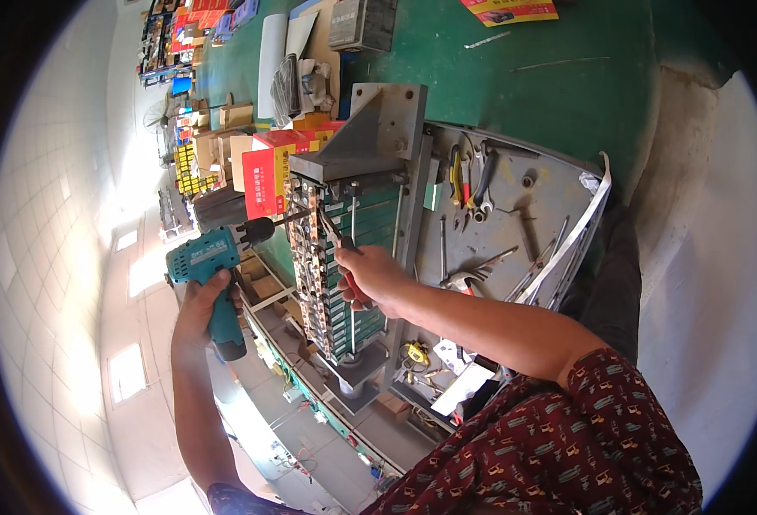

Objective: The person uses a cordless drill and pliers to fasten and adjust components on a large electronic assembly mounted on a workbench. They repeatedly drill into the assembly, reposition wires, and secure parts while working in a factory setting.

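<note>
My left hand (196, 307) grips a teal cordless drill (209, 254), its black chuck pointing right. The thin bit reaches to the copper-coloured strips (316, 283) along the edge of a tall stack of dark, green-edged cells or plates (370, 225). I cannot tell whether the tip sits in a fastener. My right hand (376, 279) is closed round red-handled pliers (334, 232), with the jaws at the strips close to the drill bit. The stack stands in a grey steel frame (413, 206) with a bracket (374, 129) at its upper end and metal rods running alongside.
Right of the frame, a grey metal tray (550, 184) holds pliers (456, 176), wrenches (484, 193) and other tools. A yellow tape measure (414, 353) lies lower down. Behind the stack are a red and yellow box (264, 182) and a dark grey block (361, 24) on a green surface (567, 94).
</note>
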